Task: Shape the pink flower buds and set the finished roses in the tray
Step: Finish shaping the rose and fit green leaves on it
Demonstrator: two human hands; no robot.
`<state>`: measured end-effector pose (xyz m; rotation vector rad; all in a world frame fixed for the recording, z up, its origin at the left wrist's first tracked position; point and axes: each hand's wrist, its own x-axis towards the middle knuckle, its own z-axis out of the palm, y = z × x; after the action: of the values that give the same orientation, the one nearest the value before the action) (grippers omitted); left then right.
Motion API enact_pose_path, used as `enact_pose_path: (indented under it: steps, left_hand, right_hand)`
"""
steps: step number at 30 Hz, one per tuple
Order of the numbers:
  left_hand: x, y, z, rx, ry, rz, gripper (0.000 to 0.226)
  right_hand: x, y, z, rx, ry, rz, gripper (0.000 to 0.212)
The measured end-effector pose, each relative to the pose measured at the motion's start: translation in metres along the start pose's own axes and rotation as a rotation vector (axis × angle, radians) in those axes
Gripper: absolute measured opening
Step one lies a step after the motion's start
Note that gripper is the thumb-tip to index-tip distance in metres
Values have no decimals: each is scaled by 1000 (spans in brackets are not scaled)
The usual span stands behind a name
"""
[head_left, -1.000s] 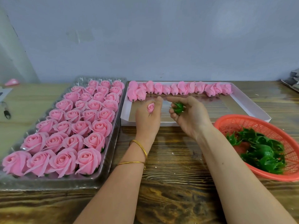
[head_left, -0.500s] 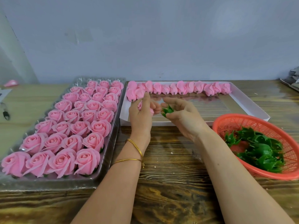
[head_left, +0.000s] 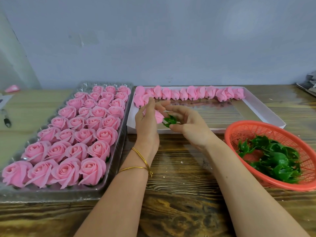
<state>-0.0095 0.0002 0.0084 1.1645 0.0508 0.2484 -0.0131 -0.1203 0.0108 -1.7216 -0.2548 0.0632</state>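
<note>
Gripping a pink bud in its curled fingers, the left hand hung over the near left part of a shallow white box, its back turned to the camera. The bud looked soft and matte, a tight teardrop with its narrow base pointing right. The right hand pinched a green calyx between thumb and fingertips. It was a glossy, star-shaped piece with jagged points, and it sat against the bud's base. The bud's short dark stub perhaps entered it, though the fingers hid the joint.

Along the box's far wall lay a row of unshaped buds, smooth, closed and lying on their sides, each with a thin dark stub at its base. To the left sat a clear plastic tray with a crinkled, shiny rim. It was packed with finished roses in rows of four, round and open, with layered petals curling outward.

At the right stood a round orange-red basket of latticed plastic, which held a loose heap of spiky green calyxes. Two thin gold bangles circled the left wrist. Everything rested on a dark wooden table with a heavy grain.
</note>
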Motion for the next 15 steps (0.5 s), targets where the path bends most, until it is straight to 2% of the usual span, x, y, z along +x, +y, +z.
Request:
enact_pose_path:
  steps: [7, 15]
  left_hand:
    - [1, -1, 1, 16, -2, -17, 47]
    - [0, -1, 2, 26, -6, -5, 46]
  right_hand:
    - [-2, -2, 2, -15, -3, -33, 60]
    - [-1, 0, 7, 29, -17, -64, 50]
